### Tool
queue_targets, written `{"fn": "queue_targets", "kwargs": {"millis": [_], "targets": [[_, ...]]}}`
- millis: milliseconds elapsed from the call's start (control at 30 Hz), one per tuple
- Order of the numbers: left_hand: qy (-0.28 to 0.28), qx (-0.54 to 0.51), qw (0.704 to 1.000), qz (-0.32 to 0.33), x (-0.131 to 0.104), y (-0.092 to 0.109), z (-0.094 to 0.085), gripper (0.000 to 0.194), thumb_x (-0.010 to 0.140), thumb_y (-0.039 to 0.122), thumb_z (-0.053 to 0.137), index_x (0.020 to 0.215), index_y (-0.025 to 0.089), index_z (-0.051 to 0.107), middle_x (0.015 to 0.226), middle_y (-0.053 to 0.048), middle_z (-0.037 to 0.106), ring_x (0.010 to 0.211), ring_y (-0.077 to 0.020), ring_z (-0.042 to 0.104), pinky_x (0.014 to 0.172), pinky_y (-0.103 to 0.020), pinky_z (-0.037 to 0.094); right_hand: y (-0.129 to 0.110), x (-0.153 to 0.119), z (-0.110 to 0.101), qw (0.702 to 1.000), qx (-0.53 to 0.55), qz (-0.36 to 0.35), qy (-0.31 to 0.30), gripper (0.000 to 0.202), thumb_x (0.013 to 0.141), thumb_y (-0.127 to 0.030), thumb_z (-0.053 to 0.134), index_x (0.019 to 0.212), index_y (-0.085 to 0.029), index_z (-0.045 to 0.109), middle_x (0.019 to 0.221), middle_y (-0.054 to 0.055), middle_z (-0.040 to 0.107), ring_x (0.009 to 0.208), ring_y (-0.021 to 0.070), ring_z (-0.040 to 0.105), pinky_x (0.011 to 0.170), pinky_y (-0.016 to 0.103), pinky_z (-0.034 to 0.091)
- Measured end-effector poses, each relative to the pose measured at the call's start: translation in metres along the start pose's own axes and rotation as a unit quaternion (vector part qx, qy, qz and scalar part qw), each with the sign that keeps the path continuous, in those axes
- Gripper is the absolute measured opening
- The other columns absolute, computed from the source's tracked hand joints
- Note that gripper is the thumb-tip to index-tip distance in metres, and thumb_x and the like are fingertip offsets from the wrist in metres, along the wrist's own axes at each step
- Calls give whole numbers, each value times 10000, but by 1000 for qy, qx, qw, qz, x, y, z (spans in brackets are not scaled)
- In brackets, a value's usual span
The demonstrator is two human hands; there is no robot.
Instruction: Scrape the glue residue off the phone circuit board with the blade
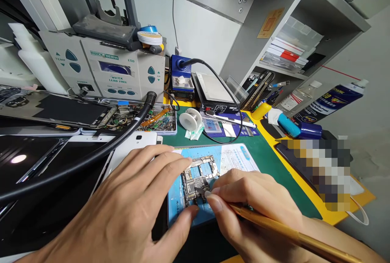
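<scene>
Motherboard [199,178] from a phone sits bare on a blue repair mat [234,157], which lies on the green bench mat [268,161] right in front of the person. It's a thin, stiff, featherweight board packed with metal shields and tiny parts, so I'd call it fragile: easy to flex or scratch, and it will skate around on the mat unless pinned. Edges and shield cans look like the only safe places to grip or press; the exposed chip area in the middle isn't.

The left hand [131,206] lies flat, fingers spread and lightly curved, with the thumb tip pressing near the board's lower left corner. The fingers reach toward its top edge, though I can't quite tell whether they touch the board or just the mat.

The right hand [256,202] is closed in a pen-style pinch around a gold-handled tool [292,234], thumb and forefinger squeezed near the front. Its dark tip meets the board at the lower right part. Probably a blade or a pry pick, but the tip is too small to be sure.

Around it: a Quick 861DW hot air station [115,72] at the back left, a solder spool [190,119] behind the mat, a small black hot plate [213,92], a parts tray [158,121] and dark phone screens [36,161] stacked to the left.
</scene>
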State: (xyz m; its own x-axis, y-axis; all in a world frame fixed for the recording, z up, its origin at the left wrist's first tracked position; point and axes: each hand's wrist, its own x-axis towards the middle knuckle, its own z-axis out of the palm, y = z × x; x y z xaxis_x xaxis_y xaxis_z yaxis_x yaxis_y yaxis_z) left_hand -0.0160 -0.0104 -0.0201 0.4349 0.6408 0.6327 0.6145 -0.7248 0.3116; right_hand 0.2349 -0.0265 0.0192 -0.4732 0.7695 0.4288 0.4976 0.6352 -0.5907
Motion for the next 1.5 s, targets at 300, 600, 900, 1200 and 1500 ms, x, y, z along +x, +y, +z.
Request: {"fn": "queue_targets", "kwargs": {"millis": [300, 600, 900, 1200, 1500], "targets": [[1, 7, 1000, 5, 3, 1, -3, 348, 1058, 211, 601, 1399, 213, 666, 1348, -43, 757, 1351, -197, 644, 1275, -316, 365, 7, -2, 1, 999, 26, -38, 18, 190, 1035, -97, 761, 1030, -258, 661, 825, 10, 768, 632, 168, 725, 625, 273, 631], [6, 5, 1000, 6, 3, 3, -4, 328, 1043, 191, 599, 1364, 224, 657, 1322, -35, 782, 1315, -196, 671, 1221, -330, 422, 7, 0, 4, 994, -50, -94, 24, 224, 1013, -52, 728, 1087, -252, 660, 849, 15, 780, 669, 168, 768, 617, 250, 625], [8, 0, 1000, -1, 2, 5, -3, 322, 1032, 190, 594, 1343, 239, 658, 1302, -17, 788, 1287, -187, 678, 1188, -331, 448, 10, -8, 11, 992, -64, -100, 46, 253, 967, -23, 754, 1113, -217, 682, 877, 41, 785, 670, 167, 736, 608, 280, 605], [13, 3, 1000, -5, 3, 4, -4, 317, 1038, 210, 604, 1347, 238, 668, 1312, -25, 787, 1292, -197, 686, 1195, -341, 461, 6, -8, 6, 994, -53, -88, 37, 265, 974, -42, 763, 1113, -242, 658, 855, 25, 783, 657, 168, 749, 609, 279, 600], [21, 16, 1000, -2, 4, 6, -3, 286, 1067, 252, 613, 1347, 254, 669, 1303, -8, 813, 1282, -201, 711, 1179, -365, 477, 1, 16, -4, 954, 209, 213, 14, 228, 1085, -362, 826, 925, -206, 780, 674, -12, 683, 524, 120, 568, 475, 216, 471]]}}
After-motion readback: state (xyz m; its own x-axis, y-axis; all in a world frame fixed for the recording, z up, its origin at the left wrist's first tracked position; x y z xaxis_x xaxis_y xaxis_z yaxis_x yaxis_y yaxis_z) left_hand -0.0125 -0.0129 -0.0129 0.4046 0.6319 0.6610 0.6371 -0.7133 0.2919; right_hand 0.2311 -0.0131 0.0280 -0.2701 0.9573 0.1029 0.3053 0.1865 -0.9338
